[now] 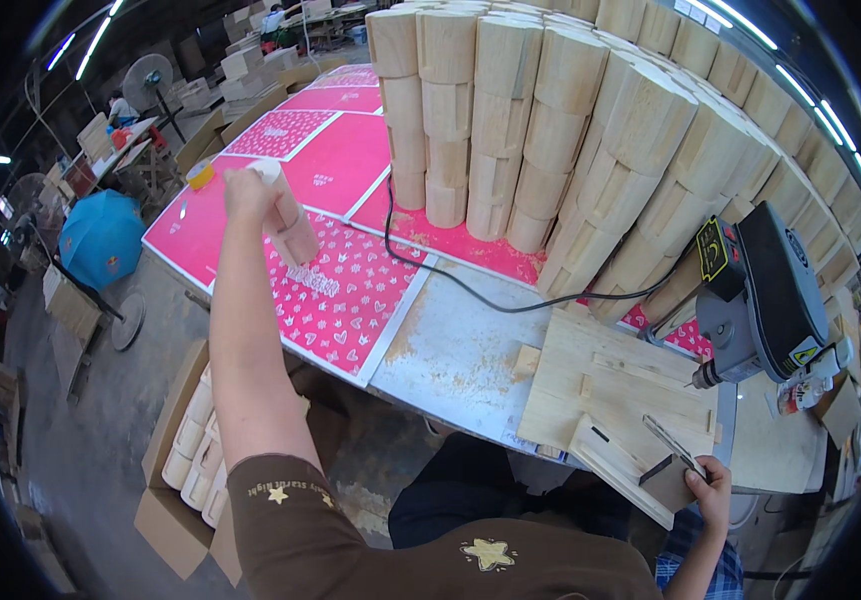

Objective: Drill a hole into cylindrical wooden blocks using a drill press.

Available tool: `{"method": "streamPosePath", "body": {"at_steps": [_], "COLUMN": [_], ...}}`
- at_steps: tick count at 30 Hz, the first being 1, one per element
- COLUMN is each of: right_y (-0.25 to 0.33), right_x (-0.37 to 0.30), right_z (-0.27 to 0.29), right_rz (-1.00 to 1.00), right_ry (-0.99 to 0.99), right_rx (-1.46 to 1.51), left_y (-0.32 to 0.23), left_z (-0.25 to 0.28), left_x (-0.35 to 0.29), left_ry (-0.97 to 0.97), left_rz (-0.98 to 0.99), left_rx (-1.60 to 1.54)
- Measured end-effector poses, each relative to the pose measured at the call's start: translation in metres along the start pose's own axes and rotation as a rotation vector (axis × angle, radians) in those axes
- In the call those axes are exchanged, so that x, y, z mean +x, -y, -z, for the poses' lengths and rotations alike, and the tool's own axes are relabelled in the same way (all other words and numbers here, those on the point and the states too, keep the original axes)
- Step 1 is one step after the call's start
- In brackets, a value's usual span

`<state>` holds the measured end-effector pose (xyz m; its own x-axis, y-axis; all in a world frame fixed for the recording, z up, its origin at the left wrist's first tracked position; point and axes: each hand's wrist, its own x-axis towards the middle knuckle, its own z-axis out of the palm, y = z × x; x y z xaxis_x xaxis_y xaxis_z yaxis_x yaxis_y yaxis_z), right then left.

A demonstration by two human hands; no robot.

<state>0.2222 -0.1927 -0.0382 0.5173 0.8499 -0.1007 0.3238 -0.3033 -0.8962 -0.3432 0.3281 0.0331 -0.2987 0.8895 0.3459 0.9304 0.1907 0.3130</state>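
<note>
At the left, my left hand (247, 195) reaches far out over the table, its fingers closed on the top of a pale wooden block (292, 225). The block looks stacked in two sections, slightly tilted, over pink printed sheeting. At the lower right, my right hand (712, 492) closes on the near end of a narrow, metal-edged bar (672, 444). That bar lies over a slotted wooden board (605, 465), which rests on a larger wooden base plate (600, 380). A black drill press (765, 290) stands over the plate, its chuck (707, 375) above the right edge.
Tall stacks of wooden blocks (500, 120) fill the table's far side. A black cable (490, 300) crosses the pink sheeting (350, 300). Below left, a cardboard box (157, 470) holds several wooden pieces. Yellow tape (199, 176) lies near the left edge; a blue umbrella (100, 240) stands beyond.
</note>
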Motion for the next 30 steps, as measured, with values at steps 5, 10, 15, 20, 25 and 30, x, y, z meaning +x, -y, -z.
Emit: {"method": "streamPosePath", "body": {"at_steps": [5,10,15,20,25,30], "right_y": [-0.001,0.004,0.008,0.008,0.009,0.011], "right_x": [-0.003,-0.003,-0.001,-0.003,-0.007,-0.005], "right_z": [-0.001,-0.001,-0.006,-0.006,-0.009,-0.010], "right_rz": [-0.038,-0.062,-0.057,-0.114,-0.103,-0.132], "right_ry": [-0.015,-0.017,-0.020,-0.028,-0.055,-0.056], "right_rx": [-0.015,-0.023,-0.007,-0.024,-0.041,0.008], "left_y": [-0.001,0.014,0.047,0.038,0.041,0.075], "left_z": [-0.010,-0.021,-0.100,-0.138,-0.147,-0.154], "left_x": [0.008,-0.001,-0.028,-0.053,-0.045,-0.022], "left_ry": [-0.024,-0.191,-0.341,-0.249,-0.298,-0.259], "left_rz": [0.020,0.077,0.206,0.116,0.226,0.174], "left_rx": [-0.068,-0.398,-0.530,-0.912,-0.913,-0.882]}}
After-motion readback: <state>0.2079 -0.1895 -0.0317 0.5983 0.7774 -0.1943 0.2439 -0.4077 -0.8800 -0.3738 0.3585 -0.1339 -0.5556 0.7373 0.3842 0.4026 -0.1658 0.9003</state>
